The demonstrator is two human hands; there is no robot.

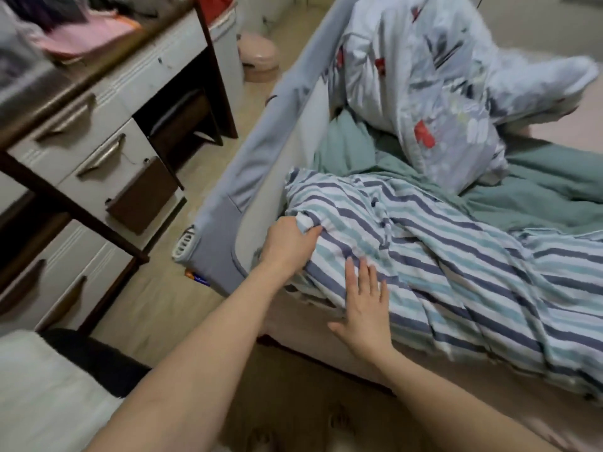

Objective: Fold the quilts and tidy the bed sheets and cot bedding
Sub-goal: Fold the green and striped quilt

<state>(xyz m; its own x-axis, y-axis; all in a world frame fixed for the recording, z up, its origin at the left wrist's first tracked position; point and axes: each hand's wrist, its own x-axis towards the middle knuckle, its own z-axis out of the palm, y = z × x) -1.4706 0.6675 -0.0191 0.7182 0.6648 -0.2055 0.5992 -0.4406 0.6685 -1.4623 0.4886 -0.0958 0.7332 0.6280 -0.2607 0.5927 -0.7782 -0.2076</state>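
A striped quilt [456, 256] in white, navy and teal lies rumpled across the near end of the bed. My left hand [287, 243] grips its bunched corner beside the bed rail. My right hand [362, 308] rests flat on the quilt's near edge, fingers spread. Behind it lies a green quilt [554, 184]. A pale blue patterned quilt [434, 76] with red marks is heaped upright at the far end. The pinkish bed sheet [303, 334] shows below the striped quilt.
A padded blue-grey bed rail [257, 141] runs along the bed's left side. A white drawer desk [81, 151] with dark frame stands at left across a narrow strip of tiled floor. A pink potty [257, 57] sits on the floor beyond. My feet show at the bottom.
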